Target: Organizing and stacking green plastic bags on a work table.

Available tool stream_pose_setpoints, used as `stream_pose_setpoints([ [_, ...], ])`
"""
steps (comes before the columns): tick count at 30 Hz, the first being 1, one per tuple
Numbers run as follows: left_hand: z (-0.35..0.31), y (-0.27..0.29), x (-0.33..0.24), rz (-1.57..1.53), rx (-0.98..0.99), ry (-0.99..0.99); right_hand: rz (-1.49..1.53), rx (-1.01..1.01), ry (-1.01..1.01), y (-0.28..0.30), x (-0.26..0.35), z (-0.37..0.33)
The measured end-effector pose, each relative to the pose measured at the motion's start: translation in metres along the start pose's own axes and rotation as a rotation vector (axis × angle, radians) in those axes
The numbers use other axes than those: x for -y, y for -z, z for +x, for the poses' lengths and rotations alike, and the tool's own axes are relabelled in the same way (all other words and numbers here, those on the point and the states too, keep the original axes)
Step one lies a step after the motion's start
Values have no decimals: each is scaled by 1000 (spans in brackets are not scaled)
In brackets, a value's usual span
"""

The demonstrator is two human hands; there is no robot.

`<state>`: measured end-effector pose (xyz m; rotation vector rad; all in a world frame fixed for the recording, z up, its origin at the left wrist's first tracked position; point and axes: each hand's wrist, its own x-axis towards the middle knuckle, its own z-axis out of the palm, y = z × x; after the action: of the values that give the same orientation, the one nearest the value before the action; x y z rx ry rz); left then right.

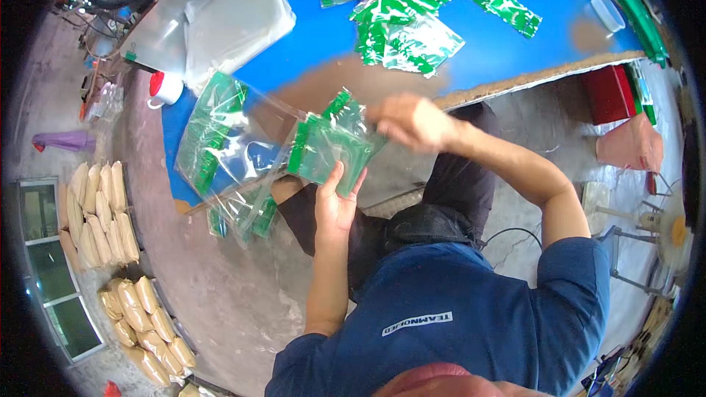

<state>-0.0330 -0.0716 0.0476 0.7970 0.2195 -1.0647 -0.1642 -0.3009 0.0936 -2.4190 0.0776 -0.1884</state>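
Note:
My left hand (336,207) grips a small stack of clear plastic packets (331,148) with green printed bands, thumb on top, over the table's near edge. Just to the right of the stack is my right hand (412,123). Motion smears its fingers, so whether they hold anything cannot be made out. Left of the stack, a large clear plastic bag (254,117) lies over more green-banded packets (209,132) and reaches past the edge. A loose pile of similar packets (408,29) lies farther back on the blue table (316,40).
A bin of clear plastic sheets (235,22) stands at the back left, beside a white mug (168,90) with red inside. A small clear tray (607,12) sits at the far right. Filled brown sacks (143,316) lie on the floor at left; a fan (668,228) stands at right.

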Motion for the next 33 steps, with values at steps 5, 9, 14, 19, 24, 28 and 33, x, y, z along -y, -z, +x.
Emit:
stream_pose_setpoints([
  [5, -6, 24, 13, -141, 197, 158, -666, -446, -335, 44, -61, -24],
  [9, 5, 53, 33, -319, 380, 300, -576, -351, -135, 24, -29, -30],
  [14, 3, -1, 43, -262, 338, 213, -146, -349, -118, -10, -6, -10],
  [19, 12, -17, 55, -182, 199, 119, 417, -528, -343, -20, 0, 10],
  [24, 2, -8, 47, -133, 161, 128, -398, -538, -238, -13, 1, 1],
  [28, -4, 9, 30, -53, 149, 27, -487, -305, -8, -16, -4, 1],
  [33, 3, 15, 31, 157, 148, -40, 20, -169, 71, -6, -9, 16],
])
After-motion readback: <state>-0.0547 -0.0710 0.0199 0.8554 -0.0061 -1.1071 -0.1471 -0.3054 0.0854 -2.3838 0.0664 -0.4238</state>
